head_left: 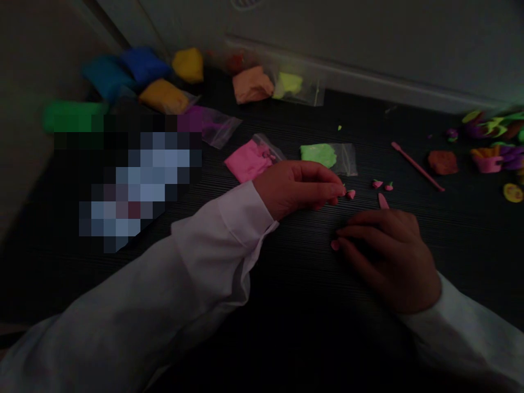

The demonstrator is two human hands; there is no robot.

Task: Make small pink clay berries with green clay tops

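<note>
Dark table (298, 251): pink bit (335, 245) just left of the right hand (397, 262)

Soft bags (145, 64) lay by the table's far left corner; a mosaic hid whatever was in front of them. The left hand (290, 191) reached in from the left, partly covering a pink bag (248, 160). Its thumb and forefinger met in a pinch pointing right; whether anything was caught between them, I could not tell.

The pink bit lay nearer me than that pinch, at the thumb tip of the right hand, and so far closer to the right hand than to the left. It looked roundish, with no clear long axis. The right hand's fingers curved left over the table; whether they gripped the bit or only touched it could not be seen.

Farther from me, a berry (351, 194) sat just right of the left fingertips, with two green-topped berries (377, 184) beyond it. A blade (383, 201) poked out past the right hand, its length running away from me. Rightmost, a pink stick (417, 166) slanted from far left to near right, beside a brown lump (442, 162).
</note>
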